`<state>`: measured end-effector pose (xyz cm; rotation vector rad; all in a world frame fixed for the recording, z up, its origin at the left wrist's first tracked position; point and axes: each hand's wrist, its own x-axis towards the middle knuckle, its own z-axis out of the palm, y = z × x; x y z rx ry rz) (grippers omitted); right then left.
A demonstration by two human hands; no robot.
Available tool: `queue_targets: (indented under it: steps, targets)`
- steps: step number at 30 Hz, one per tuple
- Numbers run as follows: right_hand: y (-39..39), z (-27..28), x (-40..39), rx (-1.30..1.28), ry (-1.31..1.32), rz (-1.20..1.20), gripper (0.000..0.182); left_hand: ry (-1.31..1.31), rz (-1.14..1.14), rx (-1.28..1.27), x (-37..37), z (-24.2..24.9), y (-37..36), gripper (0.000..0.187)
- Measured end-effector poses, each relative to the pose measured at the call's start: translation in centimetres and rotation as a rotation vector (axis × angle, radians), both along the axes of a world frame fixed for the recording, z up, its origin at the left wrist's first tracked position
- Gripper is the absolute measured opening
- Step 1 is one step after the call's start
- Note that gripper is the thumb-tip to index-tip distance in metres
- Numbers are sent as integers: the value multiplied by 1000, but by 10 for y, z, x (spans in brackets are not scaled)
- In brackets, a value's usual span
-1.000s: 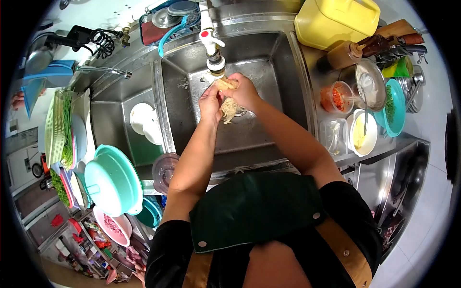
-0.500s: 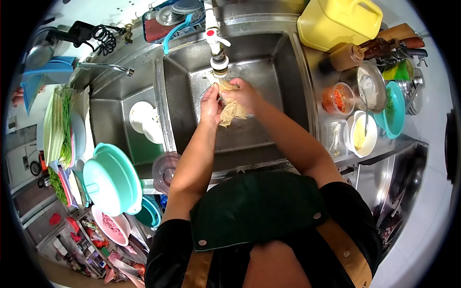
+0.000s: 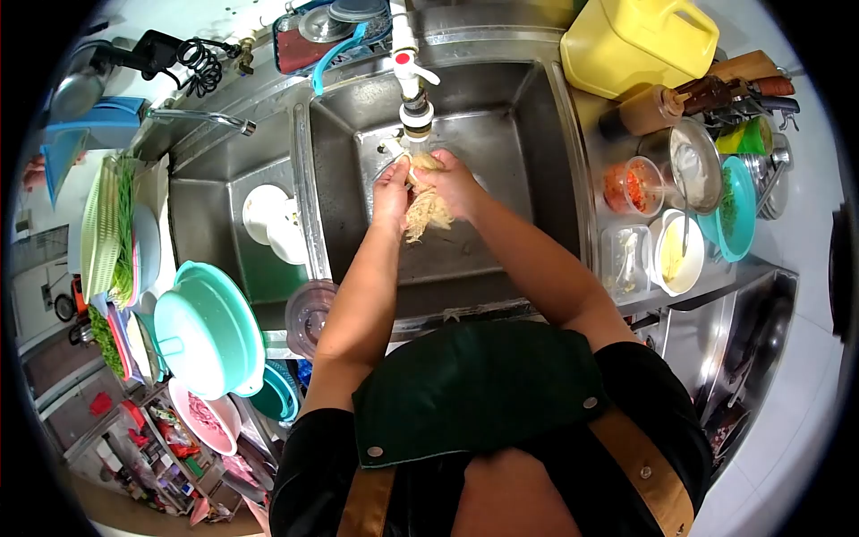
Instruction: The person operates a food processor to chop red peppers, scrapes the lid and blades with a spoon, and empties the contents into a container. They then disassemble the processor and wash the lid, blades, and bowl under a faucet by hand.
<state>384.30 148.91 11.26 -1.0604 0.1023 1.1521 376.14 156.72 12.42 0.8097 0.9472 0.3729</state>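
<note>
Over the large steel sink basin [image 3: 523, 170], a limp, crinkled pale yellow piece [image 3: 428, 211], possibly tripe, hangs between my hands, just below the mouth of the white tap [image 3: 415, 107]. My left hand [image 3: 390, 192] pinches its upper left side with closed fingers. On the other side my right hand [image 3: 453, 184] is closed around its upper part, and a ruffled end dangles beneath. Part of the piece is hidden by my fingers. Exactly what it is I cannot make out.
Left of the divider, a smaller basin holds white dishes [image 3: 284, 234]. A turquoise tub [image 3: 204, 336] stands nearer on the left. Along the right counter are a yellow jug [image 3: 635, 49], a sauce bottle [image 3: 658, 109], a container of chopped red food [image 3: 633, 185] and a white bowl [image 3: 671, 270].
Both hands stay under the tap, still gripping the crinkled piece. Its dangling end has shifted slightly and bunched up. The whole view has moved a little.
</note>
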Motion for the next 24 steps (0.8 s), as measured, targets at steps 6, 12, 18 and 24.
queue_targets:
  steps: [6,12,18,24]
  targets:
    - [-24,11,1,37,-1425,446,17,-81,52,-142,-11,-29,22,33]
    - [-27,6,22,-38,-178,206,25,-229,35,-171,-15,-8,17,27]
    - [4,14,-6,12,-34,88,38,-429,11,-296,-15,-16,4,35]
    - [1,-1,-13,-262,-1032,199,17,-303,270,-546,-4,-50,-5,37]
